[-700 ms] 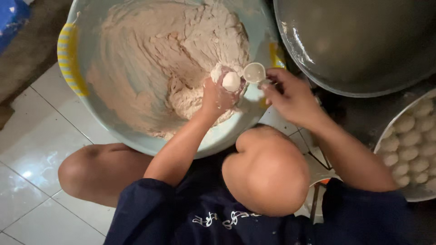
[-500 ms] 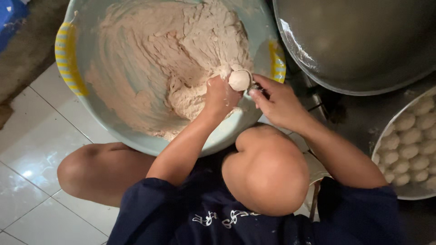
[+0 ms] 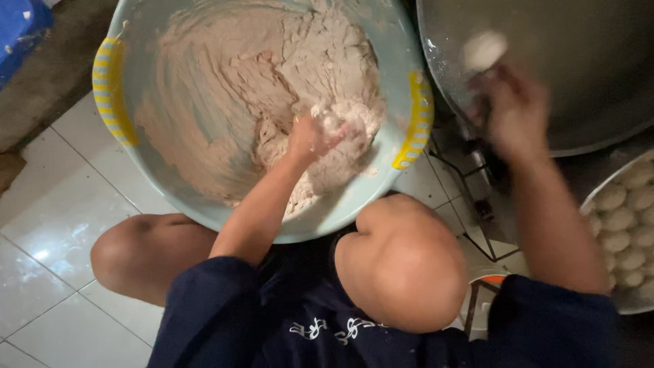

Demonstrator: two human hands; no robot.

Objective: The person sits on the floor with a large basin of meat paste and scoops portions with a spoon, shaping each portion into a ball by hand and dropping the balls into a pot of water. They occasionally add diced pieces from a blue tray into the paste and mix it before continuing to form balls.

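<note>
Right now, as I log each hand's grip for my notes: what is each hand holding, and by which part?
Left hand grips a lump of dough in its fist over the basin. Right hand, blurred, carries a white ball at its fingertips.

packages: none | labels: none | signs: none | screens: none

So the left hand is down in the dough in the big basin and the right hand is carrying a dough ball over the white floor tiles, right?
Not quite. In the head view the right hand carries the dough ball over the large metal pan, not the floor tiles. The left hand is in the dough in the basin.
</note>
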